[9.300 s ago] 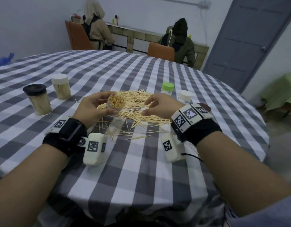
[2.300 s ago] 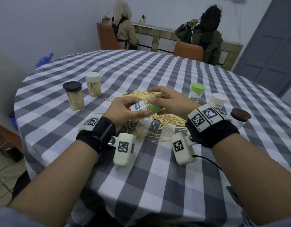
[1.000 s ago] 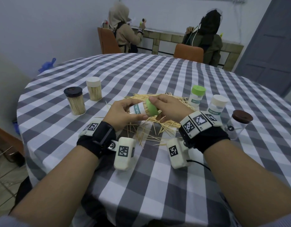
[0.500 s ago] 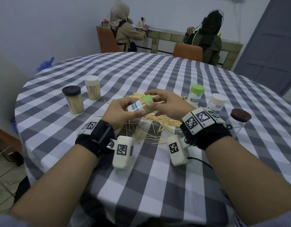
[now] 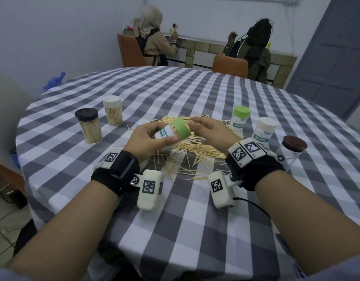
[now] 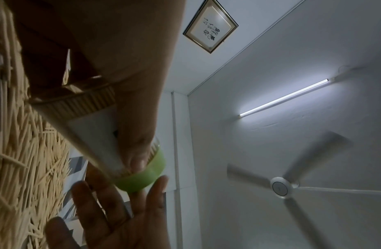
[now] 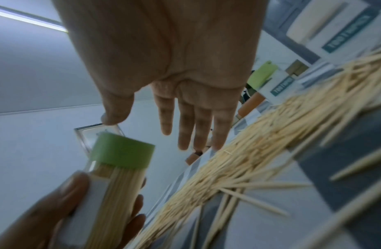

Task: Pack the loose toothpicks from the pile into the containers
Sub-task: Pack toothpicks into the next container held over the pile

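My left hand [image 5: 148, 136] grips a clear toothpick container [image 5: 165, 133], tilted with its green lid [image 5: 182, 129] pointing right, above the pile of loose toothpicks [image 5: 203, 148]. The container [image 7: 112, 190] is packed with toothpicks and its lid [image 7: 121, 151] is on. My right hand [image 5: 204, 127] hovers just right of the lid. In the right wrist view its fingers [image 7: 186, 121] are straight and hold nothing. In the left wrist view my thumb [image 6: 134, 128] lies along the container [image 6: 91, 131], and the right hand's open palm [image 6: 112, 219] sits just beyond the lid [image 6: 142, 178].
A filled black-lidded jar [image 5: 88, 126] and a white-lidded one [image 5: 112, 110] stand at the left. At the right are a green-lidded container [image 5: 240, 120], a white-lidded one [image 5: 265, 130] and an empty brown-lidded jar [image 5: 293, 151]. Stray toothpicks [image 5: 175, 169] lie near my wrists. Two people sit behind.
The container, open and upright 9 s ago, now carries the green lid. In the last half second my right hand's fingers came off the lid and drew slightly right.
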